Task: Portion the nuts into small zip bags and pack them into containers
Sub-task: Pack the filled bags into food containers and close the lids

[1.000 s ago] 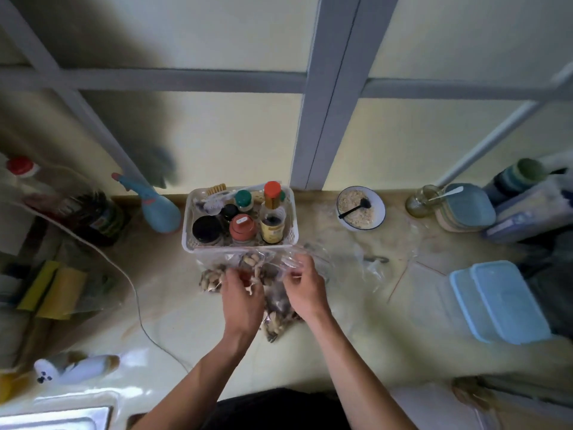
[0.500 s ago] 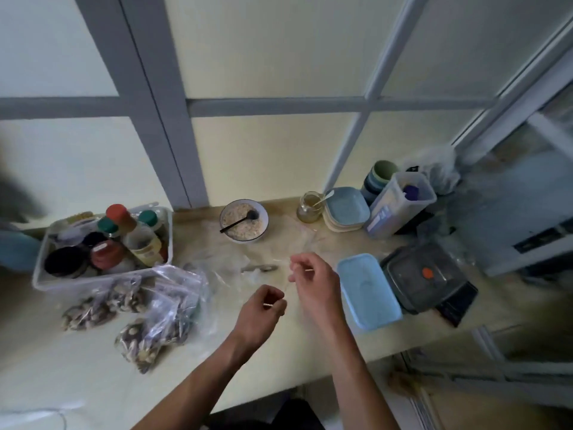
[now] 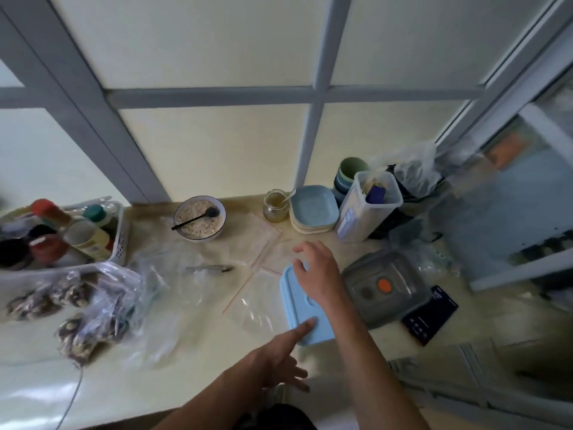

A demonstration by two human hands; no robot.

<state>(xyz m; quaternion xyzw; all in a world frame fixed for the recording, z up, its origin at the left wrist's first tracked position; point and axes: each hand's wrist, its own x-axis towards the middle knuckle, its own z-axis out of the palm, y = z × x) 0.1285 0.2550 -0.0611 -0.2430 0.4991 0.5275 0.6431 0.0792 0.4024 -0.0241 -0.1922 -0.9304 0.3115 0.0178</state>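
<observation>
A light blue lidded container (image 3: pixel 299 315) lies on the counter at centre right. My right hand (image 3: pixel 319 271) hovers over its far end with fingers spread and holds nothing. My left hand (image 3: pixel 279 355) reaches in from below; its straight index finger touches the container's near end. Several clear zip bags filled with nuts (image 3: pixel 83 308) lie in a heap at the left. Empty clear zip bags (image 3: pixel 257 302) lie flat beside the blue container.
A white basket of bottles and jars (image 3: pixel 119 243) stands far left. A bowl of oats with a black spoon (image 3: pixel 199 217), a small jar (image 3: pixel 275 205), stacked blue plates (image 3: pixel 314 209) and a tall clear canister (image 3: pixel 369 206) line the back. A grey lidded container (image 3: pixel 384 283) sits right.
The view swung right, away from the nut bags. Both hands left the bags; the right moved over the blue container and the left opened and stretched a finger to its near end.
</observation>
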